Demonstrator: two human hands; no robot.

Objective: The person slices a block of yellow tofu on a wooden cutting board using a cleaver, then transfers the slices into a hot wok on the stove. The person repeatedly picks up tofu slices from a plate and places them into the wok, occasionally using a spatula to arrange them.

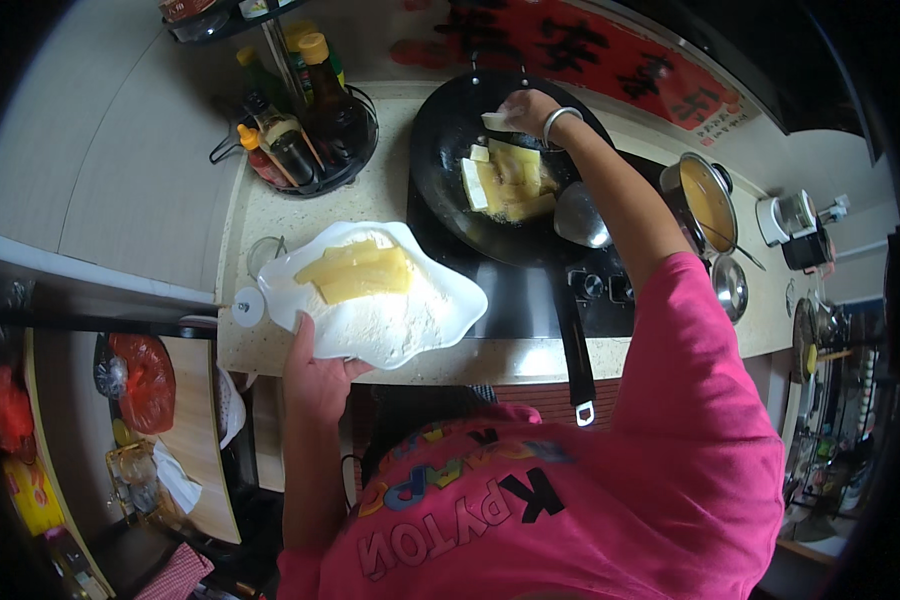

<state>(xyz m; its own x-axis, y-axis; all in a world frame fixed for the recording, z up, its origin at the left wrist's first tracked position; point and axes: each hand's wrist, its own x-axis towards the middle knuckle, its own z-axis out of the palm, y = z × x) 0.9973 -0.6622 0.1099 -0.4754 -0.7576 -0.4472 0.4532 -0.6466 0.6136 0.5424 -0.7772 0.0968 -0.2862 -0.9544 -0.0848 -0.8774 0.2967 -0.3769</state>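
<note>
My left hand [319, 371] grips the near edge of a white scalloped dish [457, 300]. White powder [390, 330] covers much of the dish, with several flat yellow slices [360, 274] lying on it. Over the far part of a black wok [442, 202], my right hand [525, 112] holds a pale, flour-coated slice [497, 121]. Below that hand, several yellow and white pieces [506, 180] lie together in the wok's oil. A metal spatula's broad blade [583, 216] rests at the wok's right side, partly behind my right forearm.
The wok stands on a black gas cooktop [495, 300], its handle [572, 345] pointing towards me. A round rack of bottles [330, 176] is at the back left. Right of the cooktop are a steel pot of orange-brown liquid [705, 206] and a metal lid [729, 289].
</note>
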